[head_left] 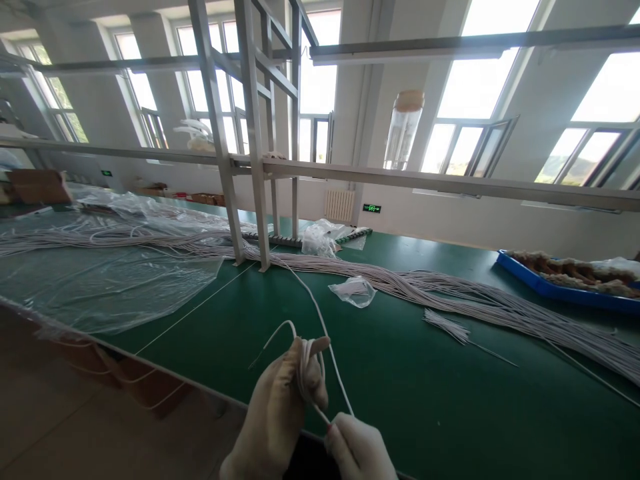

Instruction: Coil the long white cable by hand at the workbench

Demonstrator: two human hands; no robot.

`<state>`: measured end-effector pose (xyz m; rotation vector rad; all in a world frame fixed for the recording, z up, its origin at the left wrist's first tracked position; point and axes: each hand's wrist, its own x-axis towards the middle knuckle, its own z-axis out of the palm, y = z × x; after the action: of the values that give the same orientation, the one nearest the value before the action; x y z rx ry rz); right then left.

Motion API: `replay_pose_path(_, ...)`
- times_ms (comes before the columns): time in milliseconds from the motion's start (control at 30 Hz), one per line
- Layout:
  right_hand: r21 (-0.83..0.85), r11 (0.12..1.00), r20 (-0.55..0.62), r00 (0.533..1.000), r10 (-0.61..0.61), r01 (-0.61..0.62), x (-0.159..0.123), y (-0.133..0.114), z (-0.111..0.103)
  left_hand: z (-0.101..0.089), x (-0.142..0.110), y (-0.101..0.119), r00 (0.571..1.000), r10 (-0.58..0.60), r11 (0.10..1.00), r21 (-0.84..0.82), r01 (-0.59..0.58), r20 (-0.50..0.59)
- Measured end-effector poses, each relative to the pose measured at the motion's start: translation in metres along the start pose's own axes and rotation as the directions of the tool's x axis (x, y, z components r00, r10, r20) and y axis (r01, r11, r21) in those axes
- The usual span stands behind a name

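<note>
The gloved left hand (280, 407) is closed around a small coil of thin white wire (306, 363), several turns wrapped over its fingers, with a loose end arching out to the left of the thumb. The gloved right hand (357, 443), low at the frame's edge, pinches the same wire between thumb and fingertips just below the coil. From that pinch the wire runs up and away across the green worktable (425, 387) toward the long bundle of white wires (450, 290) lying along it.

Winding this well looks to be a matter of even tension: the right hand should feed the strand at a steady pull so each turn lies beside the last instead of crossing, and the left should keep its fingers spread enough that the loops stay the same size (a slack turn would likely slip off the fingertips). Keeping the free end tucked would probably stop it from unravelling.

A crumpled clear plastic bag (354, 291) lies just beyond the hands, a clear plastic sheet (110, 280) covers the table's left part, and a blue tray (565, 290) sits at the far right. The only writing is a green exit sign (371, 208) on the far wall, its characters too small to read.
</note>
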<state>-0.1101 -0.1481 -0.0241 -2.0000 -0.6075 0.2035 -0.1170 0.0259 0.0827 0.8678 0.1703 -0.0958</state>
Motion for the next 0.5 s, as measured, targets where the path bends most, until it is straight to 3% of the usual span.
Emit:
replay_pose_path(67, 0.019, 1.0, 0.055, 0.998, 0.01, -0.011, 0.007, 0.018, -0.011, 0.004, -0.009, 0.012, 1.0, 0.029, 0.997, -0.067, -0.03, -0.009)
replay_pose_path(167, 0.017, 1.0, 0.002, 1.0, 0.006, -0.006, 0.029, 0.021, -0.039, 0.013, -0.029, 0.022, 0.998, -0.021, 0.997, 0.075, 0.017, 0.062)
replay_pose_path(267, -0.063, 0.998, -0.073, 0.997, -0.001, -0.004, 0.054, -0.007, -0.073, 0.021, -0.04, 0.019, 0.99, -0.118, 0.939, 0.333, 0.083, 0.084)
replay_pose_path(367, -0.13, 0.991, -0.078, 0.997, 0.005, -0.015, 0.066, -0.047, -0.093, 0.022, -0.033, 0.008, 0.969, -0.213, 0.885, 0.445, 0.137, 0.126)
replay_pose_path(433, -0.146, 0.989, -0.09, 0.996, 0.002, -0.015, 0.064, -0.067, -0.091, 0.017, -0.024, -0.001, 0.964, -0.222, 0.854, 0.506, 0.12, 0.145)
replay_pose_path(500, -0.187, 0.982, -0.126, 0.992, -0.011, -0.013, 0.056, -0.076, -0.074, 0.011, -0.015, -0.01, 0.988, -0.136, 0.84, 0.538, 0.072, 0.079)
